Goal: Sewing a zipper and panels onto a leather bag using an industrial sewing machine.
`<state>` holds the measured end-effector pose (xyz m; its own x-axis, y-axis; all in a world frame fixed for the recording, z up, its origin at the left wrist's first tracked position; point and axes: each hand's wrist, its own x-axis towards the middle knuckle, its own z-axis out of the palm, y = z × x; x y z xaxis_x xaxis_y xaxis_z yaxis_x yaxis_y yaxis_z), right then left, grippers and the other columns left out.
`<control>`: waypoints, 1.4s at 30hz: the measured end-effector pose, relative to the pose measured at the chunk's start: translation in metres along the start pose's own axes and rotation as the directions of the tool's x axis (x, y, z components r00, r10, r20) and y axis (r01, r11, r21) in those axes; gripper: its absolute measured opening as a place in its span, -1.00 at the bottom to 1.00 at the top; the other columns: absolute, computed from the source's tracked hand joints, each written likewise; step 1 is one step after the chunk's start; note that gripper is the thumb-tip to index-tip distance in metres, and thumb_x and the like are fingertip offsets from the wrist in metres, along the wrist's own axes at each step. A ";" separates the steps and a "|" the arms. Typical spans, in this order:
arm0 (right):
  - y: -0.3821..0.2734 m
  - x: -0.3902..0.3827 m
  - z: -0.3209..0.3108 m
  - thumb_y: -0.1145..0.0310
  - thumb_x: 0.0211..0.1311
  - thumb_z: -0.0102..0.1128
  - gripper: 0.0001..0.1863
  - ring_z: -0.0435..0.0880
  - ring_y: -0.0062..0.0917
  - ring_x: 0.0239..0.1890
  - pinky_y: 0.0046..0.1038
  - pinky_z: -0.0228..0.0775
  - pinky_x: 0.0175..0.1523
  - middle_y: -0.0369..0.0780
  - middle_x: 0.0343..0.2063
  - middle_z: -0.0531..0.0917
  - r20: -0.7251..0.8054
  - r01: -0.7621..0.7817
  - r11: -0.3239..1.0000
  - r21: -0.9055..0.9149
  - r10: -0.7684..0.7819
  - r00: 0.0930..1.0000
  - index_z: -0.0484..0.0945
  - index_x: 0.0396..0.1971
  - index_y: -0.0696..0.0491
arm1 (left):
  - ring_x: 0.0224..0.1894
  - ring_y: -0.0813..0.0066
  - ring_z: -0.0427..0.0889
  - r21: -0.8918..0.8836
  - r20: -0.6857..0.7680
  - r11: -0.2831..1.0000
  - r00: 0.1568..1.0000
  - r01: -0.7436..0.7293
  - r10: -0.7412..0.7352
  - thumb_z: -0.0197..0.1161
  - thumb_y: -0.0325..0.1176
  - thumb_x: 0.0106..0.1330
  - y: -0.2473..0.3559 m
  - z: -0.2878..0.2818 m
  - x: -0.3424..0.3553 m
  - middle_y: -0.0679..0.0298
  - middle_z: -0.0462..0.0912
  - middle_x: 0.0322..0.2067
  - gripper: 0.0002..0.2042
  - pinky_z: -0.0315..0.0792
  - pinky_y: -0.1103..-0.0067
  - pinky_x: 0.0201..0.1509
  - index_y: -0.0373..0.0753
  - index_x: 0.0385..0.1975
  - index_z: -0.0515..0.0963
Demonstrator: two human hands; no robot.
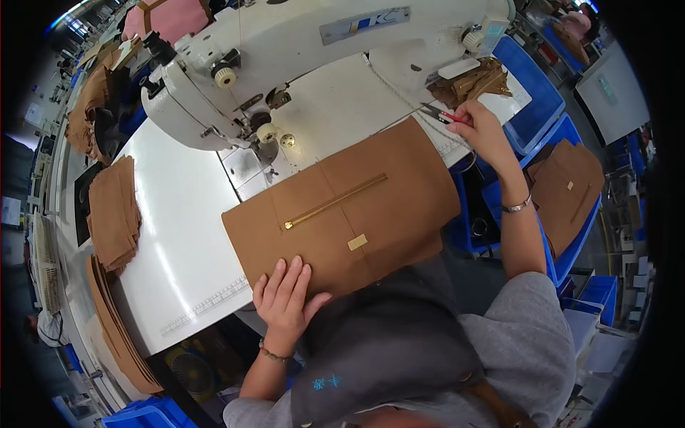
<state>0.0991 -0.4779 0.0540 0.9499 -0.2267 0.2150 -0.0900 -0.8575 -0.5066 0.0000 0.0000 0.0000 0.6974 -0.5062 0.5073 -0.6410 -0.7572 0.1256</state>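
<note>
Here, the left hand (284, 303) rests on a brown panel (371, 214) and the right hand (484, 132) grips snips (442, 114)

The panel lies at the near edge of the tabletop (185, 192), in front of the sewing machine (257, 78), its near side reaching over the edge toward the person's dark apron (378, 342). A gold zip (337, 200) runs slantwise across its middle, and a small gold tag (357, 242) sits nearer the person. The left hand is at the panel's near left part: its fingers lie extended and slightly parted on the fabric, gripping nothing, the thumb out to the side. Beyond the panel's far right corner, the right hand's fingers are closed around the red handle of the snips, whose dark blades point left. Brown scraps (471, 82) lie just beyond that hand. A stack (114, 214) of brown pieces lies at the tabletop's left, and a blue bin (571, 262) at the right holds another brown piece (564, 207).
</note>
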 end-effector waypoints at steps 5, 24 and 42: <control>-0.022 -0.010 -0.016 0.40 0.40 0.27 -0.80 0.73 -0.27 -0.30 -0.31 0.52 -0.14 -0.09 -0.37 0.72 -0.361 -0.056 0.998 0.011 0.056 0.931 0.55 -0.07 0.11 | 0.28 0.37 0.62 0.070 -0.071 0.997 0.997 -0.035 0.040 0.35 0.07 0.38 -0.003 0.006 0.000 0.37 0.76 0.12 -0.57 0.18 0.39 0.47 -0.05 0.09 0.72; -0.212 -0.005 0.122 0.23 0.35 0.26 -0.81 0.72 -0.33 -0.40 -0.28 0.52 -0.35 -0.24 -0.48 0.64 0.249 0.881 0.471 0.034 -0.858 0.449 0.54 -0.26 0.02 | 0.22 0.47 0.67 0.084 -0.220 0.996 0.975 -0.020 0.038 0.35 -0.09 0.40 -0.005 0.020 -0.002 0.48 0.77 0.10 -0.71 0.18 0.49 0.42 0.04 0.04 0.75; -0.141 0.027 0.058 0.17 0.44 0.18 -0.78 0.72 -0.15 -0.21 -0.13 0.51 -0.16 -0.17 -0.36 0.72 0.193 0.565 0.812 -0.145 -0.537 0.821 0.57 -0.15 0.01 | 0.23 0.50 0.65 0.101 -0.235 0.992 0.968 -0.070 0.092 0.25 -0.12 0.45 -0.008 0.024 -0.006 0.51 0.77 0.10 -0.73 0.13 0.48 0.48 0.06 0.02 0.77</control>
<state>0.1552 -0.3368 0.0827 0.8862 0.3636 0.2871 0.4204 -0.8915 -0.1689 0.0087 -0.0005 -0.0242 0.5405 -0.4623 0.7029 -0.6523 -0.7580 0.0031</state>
